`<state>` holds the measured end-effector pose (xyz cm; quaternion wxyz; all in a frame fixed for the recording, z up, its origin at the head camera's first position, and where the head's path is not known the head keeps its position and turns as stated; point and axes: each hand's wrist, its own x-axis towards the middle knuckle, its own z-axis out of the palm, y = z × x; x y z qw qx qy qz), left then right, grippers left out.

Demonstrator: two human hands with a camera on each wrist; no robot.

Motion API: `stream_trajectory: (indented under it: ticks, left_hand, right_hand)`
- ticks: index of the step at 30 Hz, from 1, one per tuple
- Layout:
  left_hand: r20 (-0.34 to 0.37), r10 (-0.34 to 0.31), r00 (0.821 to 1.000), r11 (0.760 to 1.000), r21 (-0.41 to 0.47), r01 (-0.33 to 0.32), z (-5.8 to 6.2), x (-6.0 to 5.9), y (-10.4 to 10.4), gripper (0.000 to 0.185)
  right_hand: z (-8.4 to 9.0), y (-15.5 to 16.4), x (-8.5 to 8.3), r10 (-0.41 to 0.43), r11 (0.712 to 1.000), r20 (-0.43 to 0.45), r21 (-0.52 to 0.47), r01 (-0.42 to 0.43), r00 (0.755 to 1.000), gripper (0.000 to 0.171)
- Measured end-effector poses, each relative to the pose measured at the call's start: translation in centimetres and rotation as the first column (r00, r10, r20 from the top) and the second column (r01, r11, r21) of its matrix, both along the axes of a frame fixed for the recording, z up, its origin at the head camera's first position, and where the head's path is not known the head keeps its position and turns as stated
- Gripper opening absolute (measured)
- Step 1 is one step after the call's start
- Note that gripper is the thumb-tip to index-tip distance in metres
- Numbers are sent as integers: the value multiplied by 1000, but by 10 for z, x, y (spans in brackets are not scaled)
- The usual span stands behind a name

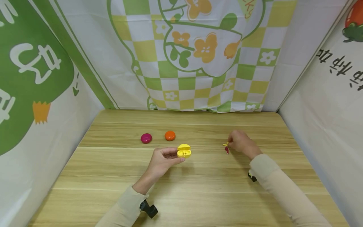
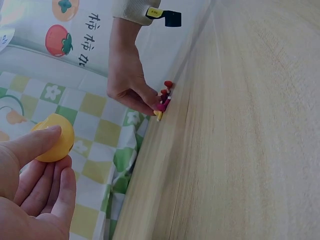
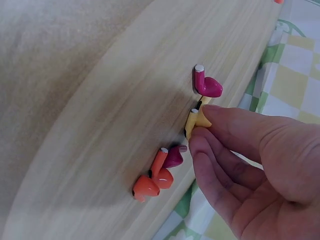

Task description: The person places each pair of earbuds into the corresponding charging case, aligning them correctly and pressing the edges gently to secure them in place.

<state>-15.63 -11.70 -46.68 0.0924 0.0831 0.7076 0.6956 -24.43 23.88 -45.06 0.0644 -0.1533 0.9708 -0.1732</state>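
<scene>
My left hand [image 1: 164,159] holds a yellow earbud case [image 1: 184,151] with its lid up, just above the table; its round yellow shell [image 2: 52,138] shows against my fingers in the left wrist view. My right hand [image 1: 241,142] is down on the table, pinching a yellow earbud [image 3: 196,119] between thumb and finger. Beside it lie a magenta earbud [image 3: 207,86], two orange earbuds [image 3: 155,180] and another magenta one [image 3: 175,156]. The same small pile [image 2: 163,100] appears under my right fingers in the left wrist view.
A closed magenta case [image 1: 146,138] and a closed orange case [image 1: 170,135] sit on the wooden table [image 1: 181,195] behind my left hand. Patterned cloth walls [image 1: 198,53] enclose the table at the back and both sides.
</scene>
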Motion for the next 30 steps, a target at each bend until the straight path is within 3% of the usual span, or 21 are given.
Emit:
stream_trajectory:
  ticks: [9,17,25,30]
  left_hand:
    - [-2,-6,1000,1000,5,6,0,1,-2,41]
    - [0,-11,1000,1000,7,11,0,1,-2,41]
    - [6,-21,1000,1000,0,21,0,-1,1,43]
    - [16,-30,999,1000,3,29,0,-3,6,45]
  right_hand:
    - [-3,-3,-5,72,995,-35,73,-69,997,17]
    - [-4,1,-8,99,995,-40,-1,-99,994,16]
    - [20,1,-3,87,991,77,-107,-78,993,6]
    - [37,0,-4,122,988,78,-109,-113,989,6]
